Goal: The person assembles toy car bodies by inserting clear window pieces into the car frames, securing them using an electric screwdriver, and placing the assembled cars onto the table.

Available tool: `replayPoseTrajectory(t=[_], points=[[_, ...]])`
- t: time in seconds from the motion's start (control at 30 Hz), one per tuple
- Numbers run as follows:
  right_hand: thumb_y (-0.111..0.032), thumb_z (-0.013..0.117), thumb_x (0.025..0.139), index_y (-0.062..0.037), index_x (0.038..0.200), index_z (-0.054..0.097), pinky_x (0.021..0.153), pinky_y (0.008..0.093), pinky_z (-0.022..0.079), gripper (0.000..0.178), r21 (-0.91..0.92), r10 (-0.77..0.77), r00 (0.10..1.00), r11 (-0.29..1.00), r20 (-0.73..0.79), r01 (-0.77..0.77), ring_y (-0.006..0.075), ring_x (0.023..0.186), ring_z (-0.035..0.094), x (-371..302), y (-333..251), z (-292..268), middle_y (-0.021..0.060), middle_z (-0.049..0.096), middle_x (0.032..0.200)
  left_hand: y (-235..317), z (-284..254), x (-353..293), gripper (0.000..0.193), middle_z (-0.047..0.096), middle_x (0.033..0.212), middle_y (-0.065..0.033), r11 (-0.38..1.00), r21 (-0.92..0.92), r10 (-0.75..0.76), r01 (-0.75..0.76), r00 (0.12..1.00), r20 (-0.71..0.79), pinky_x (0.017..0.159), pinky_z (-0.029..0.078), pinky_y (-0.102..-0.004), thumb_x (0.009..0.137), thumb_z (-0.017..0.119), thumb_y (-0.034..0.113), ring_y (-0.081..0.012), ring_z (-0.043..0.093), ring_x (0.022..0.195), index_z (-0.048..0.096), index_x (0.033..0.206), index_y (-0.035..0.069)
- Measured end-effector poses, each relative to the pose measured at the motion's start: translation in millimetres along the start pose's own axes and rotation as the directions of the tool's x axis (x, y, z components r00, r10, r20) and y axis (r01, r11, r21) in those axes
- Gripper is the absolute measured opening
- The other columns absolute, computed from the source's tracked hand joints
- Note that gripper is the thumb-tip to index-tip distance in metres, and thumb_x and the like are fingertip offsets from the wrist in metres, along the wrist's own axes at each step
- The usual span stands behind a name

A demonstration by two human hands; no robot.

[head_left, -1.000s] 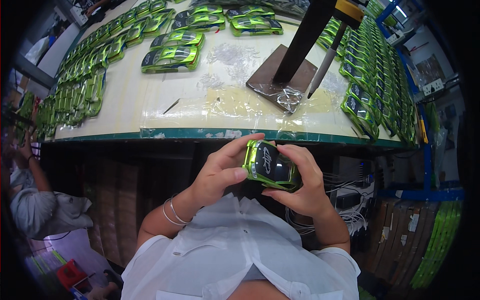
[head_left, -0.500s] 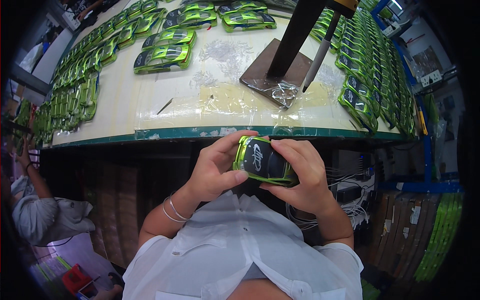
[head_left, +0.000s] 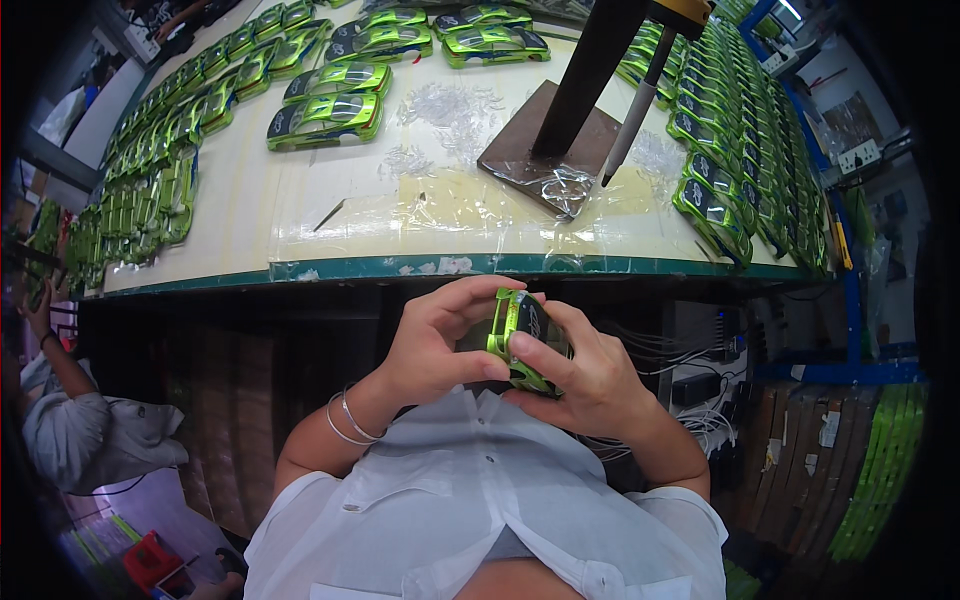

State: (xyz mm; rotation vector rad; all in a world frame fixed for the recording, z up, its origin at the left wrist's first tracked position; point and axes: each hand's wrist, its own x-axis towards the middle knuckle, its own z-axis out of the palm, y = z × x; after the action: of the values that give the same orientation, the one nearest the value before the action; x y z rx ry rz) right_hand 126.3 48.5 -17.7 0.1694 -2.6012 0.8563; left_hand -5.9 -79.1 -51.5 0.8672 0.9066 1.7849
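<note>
Just off the table's front edge, I hold a bright green toy car body (head_left: 504,324) with a dark panel and a pale mark on it. It is tipped so that one end faces left, toward my left palm. My left hand (head_left: 440,335) grips that end, its index finger at the top corner and its thumb at the lower corner. My right hand (head_left: 592,372) wraps the other side, with its thumb laid across the shell. The right fingers and palm hide much of the body.
Rows of similar green car bodies (head_left: 328,117) stand on the pale table (head_left: 235,225). A dark stand with a square base plate (head_left: 555,150) rises ahead, a grey pen-like tool (head_left: 632,140) hanging beside it. Clear plastic scraps (head_left: 450,105) lie about. Another person's sleeve (head_left: 70,425) shows at left.
The car body has turned in my hands, so its end now shows more than its dark panel. My right thumb has moved onto the shell, and the right hand has shifted left.
</note>
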Motion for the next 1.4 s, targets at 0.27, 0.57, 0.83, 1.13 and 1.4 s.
replayPoseTrajectory(t=[0.27,0.57,0.83,1.13,1.4], points=[[-0.016,0.07,0.061,-0.0164,0.122,0.039,0.059,0.0331,0.051,0.069,0.323,0.122,0.991,0.941,-0.052,-0.099,0.0299,0.083,0.058,-14.6,13.5,16.0,0.023,0.049,0.102,-4.0,7.0,6.7,0.068,0.056,0.1,-0.0153,0.993,0.075,-0.079,0.092,0.984,-0.162,0.08,0.045,-0.0296,0.062,0.074,0.032,-0.0185,0.055,0.092,0.044,0.11,-0.006],[-0.051,0.027,0.082,0.0094,0.101,0.045,0.04,0.0291,0.047,0.066,0.797,0.381,0.836,-0.594,0.395,-0.106,0.0236,0.057,0.056,0.3,29.8,4.7,0.0212,0.05,0.089,-1.9,15.6,25.6,0.075,0.048,0.113,-0.0141,0.99,0.13,-0.058,0.054,0.998,0.027,0.088,0.036,-0.0303,0.073,0.065,0.019,-0.0172,0.048,0.1,0.019,0.127,-0.003],[-0.047,0.029,0.085,0.0053,0.11,0.041,0.044,0.0295,0.046,0.059,0.691,0.245,0.909,-0.721,0.337,-0.062,0.0302,0.055,0.054,24.1,41.4,-21.7,0.028,0.048,0.093,8.6,19.7,46.5,0.101,0.039,0.122,-0.0203,0.953,0.294,0.038,-0.079,0.989,0.144,0.092,0.032,-0.0342,0.069,0.069,0.021,-0.0238,0.043,0.108,-0.007,0.13,-0.003],[-0.049,0.029,0.084,0.0082,0.107,0.041,0.034,0.0291,0.044,0.063,0.654,0.158,0.925,-0.748,0.345,-0.116,0.0306,0.048,0.054,32.6,48.7,-38.4,0.0331,0.045,0.091,18.1,23.8,55.6,0.108,0.031,0.127,-0.0219,0.936,0.296,0.12,-0.191,0.963,0.242,0.092,0.031,-0.0357,0.066,0.071,0.021,-0.0259,0.035,0.115,-0.014,0.129,-0.001],[-0.05,0.028,0.084,0.0089,0.109,0.04,0.026,0.0259,0.039,0.065,0.647,0.14,0.923,-0.75,0.357,-0.136,0.0257,0.039,0.05,30.2,47.8,-42.5,0.032,0.046,0.085,24.9,27.3,51.1,0.111,0.03,0.127,-0.0222,0.93,0.315,0.102,-0.188,0.957,0.27,0.092,0.031,-0.0354,0.065,0.071,0.022,-0.0267,0.033,0.117,-0.016,0.129,-0.001]])
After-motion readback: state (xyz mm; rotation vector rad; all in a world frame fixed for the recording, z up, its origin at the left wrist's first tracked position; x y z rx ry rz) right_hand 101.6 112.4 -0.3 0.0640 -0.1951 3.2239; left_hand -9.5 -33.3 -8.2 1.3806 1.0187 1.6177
